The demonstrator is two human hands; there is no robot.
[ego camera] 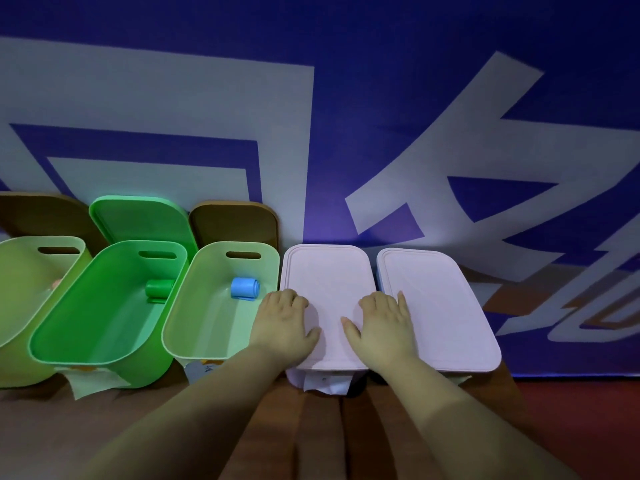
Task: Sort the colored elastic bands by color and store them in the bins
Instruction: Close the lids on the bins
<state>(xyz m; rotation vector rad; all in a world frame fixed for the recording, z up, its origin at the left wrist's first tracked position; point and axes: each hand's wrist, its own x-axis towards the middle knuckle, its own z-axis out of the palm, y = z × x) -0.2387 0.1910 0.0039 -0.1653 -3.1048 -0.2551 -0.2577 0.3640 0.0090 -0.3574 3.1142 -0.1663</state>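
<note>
Head view. Both hands lie on the pink lid (329,282) of the fourth bin: left hand (285,320) at its 8 o'clock edge, fingers curled loosely on the rim; right hand (382,322) at 4 o'clock, fingers extended flat, gripping nothing. Probably they are pressing the lid shut or readying to lift it. The rolled blue band (244,288) lies in the pale-green bin (221,355), the rolled green band (159,289) in the bright-green bin (100,358); both rolls' long axes run 3-to-9 o'clock.
</note>
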